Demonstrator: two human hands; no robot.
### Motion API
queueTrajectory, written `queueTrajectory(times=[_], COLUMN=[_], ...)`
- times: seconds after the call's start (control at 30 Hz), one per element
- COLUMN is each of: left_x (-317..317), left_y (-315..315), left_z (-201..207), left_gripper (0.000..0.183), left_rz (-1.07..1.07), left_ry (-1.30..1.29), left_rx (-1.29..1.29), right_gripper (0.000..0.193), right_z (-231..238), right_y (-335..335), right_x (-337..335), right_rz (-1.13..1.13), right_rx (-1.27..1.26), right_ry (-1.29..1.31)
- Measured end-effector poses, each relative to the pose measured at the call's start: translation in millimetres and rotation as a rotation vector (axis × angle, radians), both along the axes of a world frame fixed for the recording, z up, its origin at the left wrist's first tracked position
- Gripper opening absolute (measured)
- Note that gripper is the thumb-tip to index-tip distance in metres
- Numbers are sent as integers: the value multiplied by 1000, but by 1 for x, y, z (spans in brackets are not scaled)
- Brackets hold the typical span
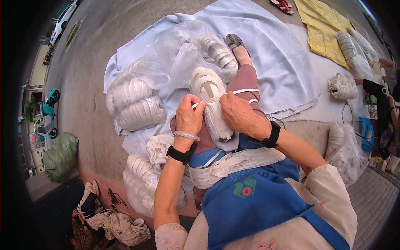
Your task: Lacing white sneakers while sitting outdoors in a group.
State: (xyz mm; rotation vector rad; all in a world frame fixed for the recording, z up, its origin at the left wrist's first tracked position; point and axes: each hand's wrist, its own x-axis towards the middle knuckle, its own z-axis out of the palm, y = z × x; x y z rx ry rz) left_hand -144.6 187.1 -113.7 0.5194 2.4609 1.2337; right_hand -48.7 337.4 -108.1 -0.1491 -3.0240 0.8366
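A white and beige sneaker (pixel 214 118) rests on my lap with its toe pointing away from me. My left hand (pixel 190 116) is closed in a pinch on a white shoelace (pixel 195 105) at the left of the shoe's lacing. On the other side, my right hand (pixel 243 114) presses its bent fingers against the eyelet edge. A white lace (pixel 246 90) runs from there across my right leg; what sits between those fingertips is hidden. Across my thighs, on the blue apron (pixel 254 204), lies a thick bundle of white laces (pixel 237 164).
Plastic-wrapped stacks of white shoes (pixel 139 104) lie on a pale blue cloth (pixel 275 50) ahead. More wrapped shoes (pixel 139 179) sit by my left arm. At right are bagged shoes (pixel 346 154) and another person (pixel 379 93). Someone at lower left sits beside a lace pile (pixel 121 227).
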Motion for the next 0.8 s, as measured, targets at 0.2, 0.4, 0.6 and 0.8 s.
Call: queueTrajectory(times=[0.2,0.4,0.6,0.8], left_x=[23,36,37,43], left_y=[14,23,28,27], left_z=[13,12,12,21], left_gripper=[19,17,15,17], left_rz=[-96,-142,-115,-197], left_ry=[143,381,433,466], left_rx=[-17,-130,-147,-162], right_gripper=[19,17,16,17], right_z=[-21,-32,-12,-17], right_y=[3,16,12,13], right_x=[5,8,14,19], right_rz=[18,146,116,37], right_rx=[-78,-122,-148,-227], right_ry=[110,139,159,229])
